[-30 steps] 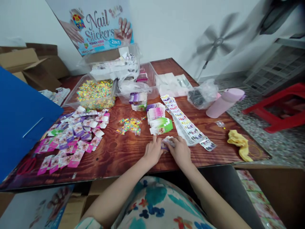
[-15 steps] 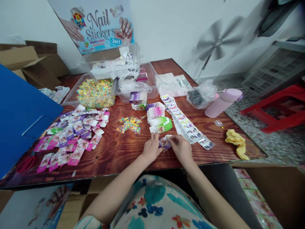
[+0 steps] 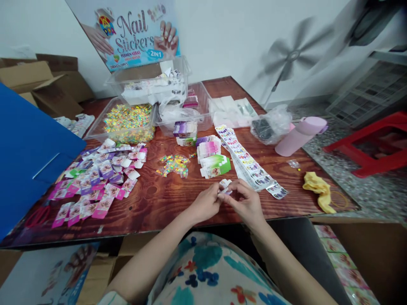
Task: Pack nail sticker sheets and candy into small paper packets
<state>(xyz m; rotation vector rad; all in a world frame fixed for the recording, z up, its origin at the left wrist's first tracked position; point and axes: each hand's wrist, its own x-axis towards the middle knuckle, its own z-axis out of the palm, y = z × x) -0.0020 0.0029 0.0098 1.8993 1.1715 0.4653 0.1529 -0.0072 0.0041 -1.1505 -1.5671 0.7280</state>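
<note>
Between my two hands is a small card box (image 3: 225, 184), partly hidden by the fingers. My left hand (image 3: 208, 204) is closed round its left side. The thumb and fingers of my right hand (image 3: 246, 199) pinch it from the right. Just beyond them lie flat boxes in a green stack (image 3: 216, 166) and a pink stack (image 3: 208, 149). Right of these, long strips of nail stickers (image 3: 248, 163) stretch across the table. To the left sits a small heap of candy packets (image 3: 173, 165).
Many filled boxes (image 3: 95, 178) are piled at the left by a blue panel (image 3: 32, 156). Clear bins stand behind, one full of candy packets (image 3: 127, 120). A pink bottle (image 3: 300, 136), a plastic bag (image 3: 273, 123) and a yellow cloth (image 3: 319, 190) lie to the right.
Both hands have lifted the small box from the tabletop and tilted it up. My left hand has turned and closed round it; it was lying flat under my fingers before.
</note>
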